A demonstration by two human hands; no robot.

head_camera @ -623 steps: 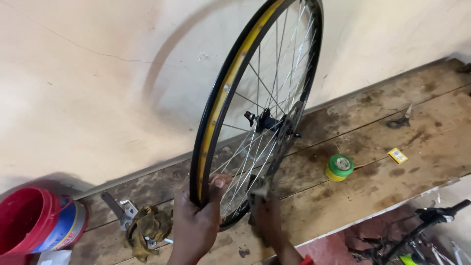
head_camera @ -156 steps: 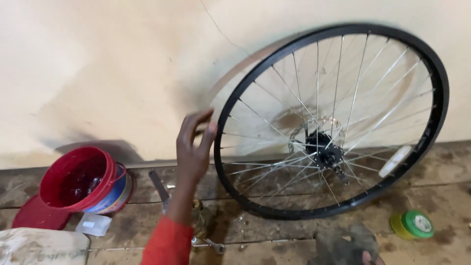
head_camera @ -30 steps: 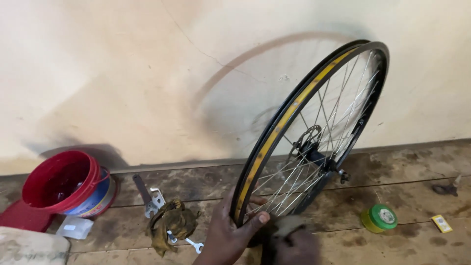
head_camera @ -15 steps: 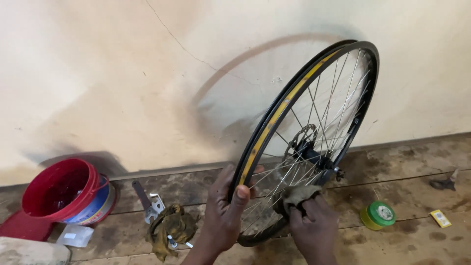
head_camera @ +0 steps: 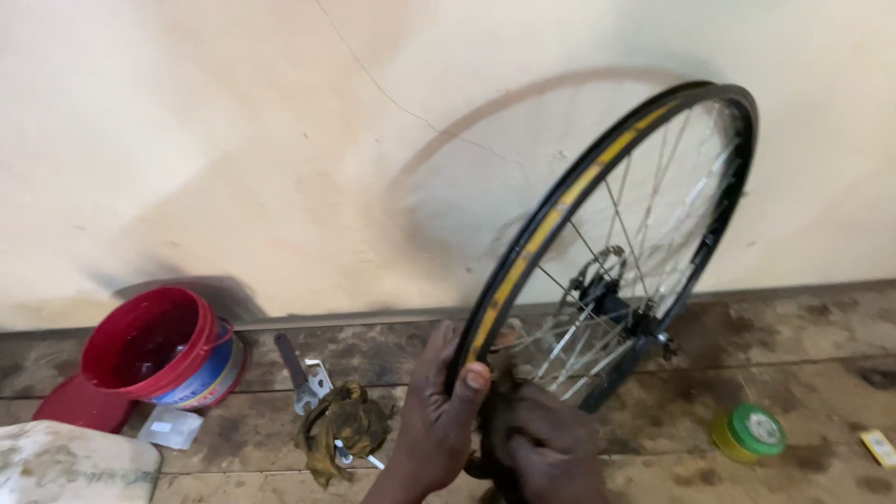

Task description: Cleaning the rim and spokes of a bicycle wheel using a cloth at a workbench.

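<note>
The left hand (head_camera: 437,425) is closed on the lower part of the bicycle wheel (head_camera: 607,252), with the thumb pressed on the rim beside its yellow inner strip and the other fingers wrapped behind the rim. The right hand (head_camera: 551,448) is just beside it, lower and to the right, at the spokes; its fingers are curled, and a dark rag seems to be under them, but it cannot be told if the hand really grips it.

The wheel stands upright on the wooden bench (head_camera: 803,327), near the middle of its back edge, turned so that the rim is seen mostly from the side. Its black hub is in the centre, and the top of the wheel is close to the pale wall (head_camera: 233,140).

To the left of the hands, a crumpled yellowish cloth (head_camera: 341,425) lies on the bench with a metal spanner (head_camera: 297,369) touching it. Further left, near the left edge, a red bucket (head_camera: 159,345) lies tilted, with a blue and white band on its side. In front of it lies a small white label-like packet (head_camera: 170,427). At the right edge stands a small round green tin (head_camera: 749,432) with a pale label on its lid, and a small yellow tag (head_camera: 877,446) lies beside it.
</note>
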